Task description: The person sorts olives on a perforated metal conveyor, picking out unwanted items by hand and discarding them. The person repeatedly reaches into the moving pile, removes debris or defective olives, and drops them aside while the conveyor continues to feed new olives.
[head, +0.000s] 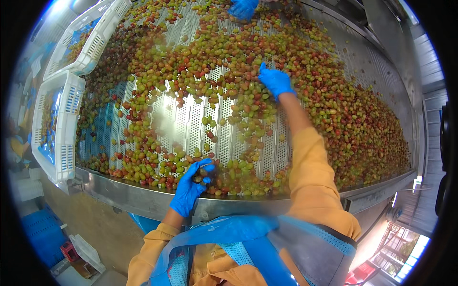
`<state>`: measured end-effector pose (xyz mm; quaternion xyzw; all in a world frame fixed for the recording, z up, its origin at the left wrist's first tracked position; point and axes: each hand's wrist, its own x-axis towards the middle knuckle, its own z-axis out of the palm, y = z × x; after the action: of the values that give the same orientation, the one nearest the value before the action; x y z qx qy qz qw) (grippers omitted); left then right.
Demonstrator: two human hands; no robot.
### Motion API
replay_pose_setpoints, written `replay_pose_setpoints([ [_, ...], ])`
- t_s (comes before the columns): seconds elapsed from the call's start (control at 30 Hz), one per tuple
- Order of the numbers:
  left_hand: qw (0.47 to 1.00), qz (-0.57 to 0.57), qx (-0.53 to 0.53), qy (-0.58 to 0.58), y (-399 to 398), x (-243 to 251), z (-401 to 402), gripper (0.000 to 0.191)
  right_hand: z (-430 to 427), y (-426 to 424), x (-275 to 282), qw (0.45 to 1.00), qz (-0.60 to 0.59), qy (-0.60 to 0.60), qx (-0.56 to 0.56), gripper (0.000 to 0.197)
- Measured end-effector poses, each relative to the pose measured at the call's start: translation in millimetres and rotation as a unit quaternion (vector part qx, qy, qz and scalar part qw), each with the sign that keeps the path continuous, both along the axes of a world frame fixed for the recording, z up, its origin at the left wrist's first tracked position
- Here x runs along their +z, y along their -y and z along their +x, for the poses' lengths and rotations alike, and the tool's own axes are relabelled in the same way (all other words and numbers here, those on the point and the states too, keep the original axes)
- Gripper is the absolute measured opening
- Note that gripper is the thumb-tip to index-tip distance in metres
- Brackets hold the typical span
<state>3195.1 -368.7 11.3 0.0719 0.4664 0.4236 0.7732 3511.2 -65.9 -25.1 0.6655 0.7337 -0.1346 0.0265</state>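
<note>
A layer of small oval fruits (343, 118), green to red, lies over a perforated metal conveyor (182, 121) before me. My left hand (191, 186), in a blue glove, is palm-up at the near metal rim (143, 196), its fingers curled around a few dark fruits (200, 175). Stretched out farther over the belt, my right hand (277, 82) wears the same kind of glove. Its fingers reach down among the fruits near the middle, and the hand itself hides whether anything is pinched there.
Another person's blue-gloved hand (243, 9) is over the fruits at the far side. White plastic crates (68, 125) with blue liners and some fruits stand along the left edge. Blue crates (43, 236) are stacked on the floor at lower left. A metal side wall (386, 71) bounds the right.
</note>
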Motion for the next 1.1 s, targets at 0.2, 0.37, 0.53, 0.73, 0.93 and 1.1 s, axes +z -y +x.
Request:
replay_pose_setpoints([
  [0.2,0.999,0.030,-0.018,0.036,2.9,-7.8,8.2,0.043,-71.7,115.7,-0.7,0.961,-0.079,-0.236,0.121,0.043],
  [0.37,0.993,0.090,0.014,-0.071,15.6,-22.5,18.4,0.040,-135.8,221.0,0.0,0.848,-0.257,-0.453,0.092,0.068],
  [0.53,0.992,0.094,0.010,-0.078,14.4,-7.5,33.3,0.035,-122.3,250.9,22.4,0.866,-0.290,-0.400,0.081,0.073],
  [0.73,0.993,0.051,-0.019,-0.107,15.7,3.8,48.3,0.031,-104.4,259.4,19.8,0.959,-0.071,-0.184,0.201,0.031],
  [0.93,0.991,0.081,0.087,-0.057,9.7,-30.3,42.4,0.043,-99.3,246.7,23.4,0.844,-0.197,-0.499,-0.004,0.025],
  [1.1,0.992,0.101,-0.045,-0.057,19.4,0.2,59.8,0.037,-102.0,261.8,30.7,0.696,-0.327,-0.635,-0.069,0.033],
])
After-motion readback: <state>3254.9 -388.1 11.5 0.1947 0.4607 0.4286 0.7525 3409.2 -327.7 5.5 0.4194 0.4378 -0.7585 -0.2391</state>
